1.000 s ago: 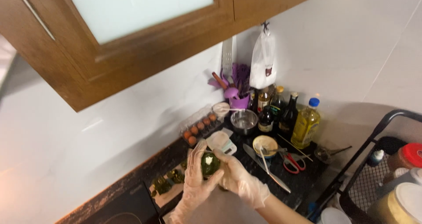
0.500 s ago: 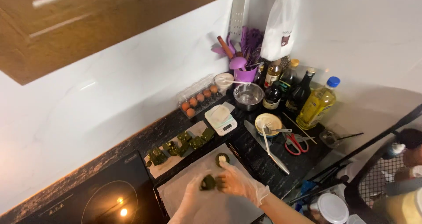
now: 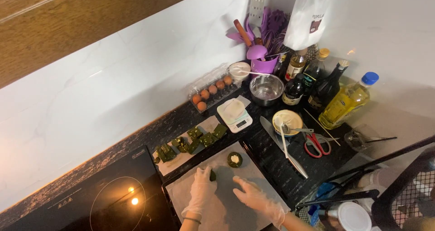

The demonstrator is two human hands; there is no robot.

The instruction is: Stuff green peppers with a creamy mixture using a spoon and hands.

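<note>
Looking down on the black stone counter [image 3: 276, 160], we find both gloved hands over the paper-lined baking tray [image 3: 224, 206]. Our left hand [image 3: 201, 192] rests on the liner, its fingertips touching a small dark green dough ball [image 3: 212, 175] without closing round it. Our right hand [image 3: 254, 198] lies flat and spread on the paper just beside, holding nothing. A second round green piece with a pale filling on top [image 3: 234, 159] sits on the liner near the tray's far edge, apart from both hands. Beyond the tray, we note a row of green blocks on white paper [image 3: 192, 142], a small white kitchen scale [image 3: 234, 114], a clear carton of brown eggs [image 3: 212, 88] and red-handled scissors [image 3: 316, 142].
</note>
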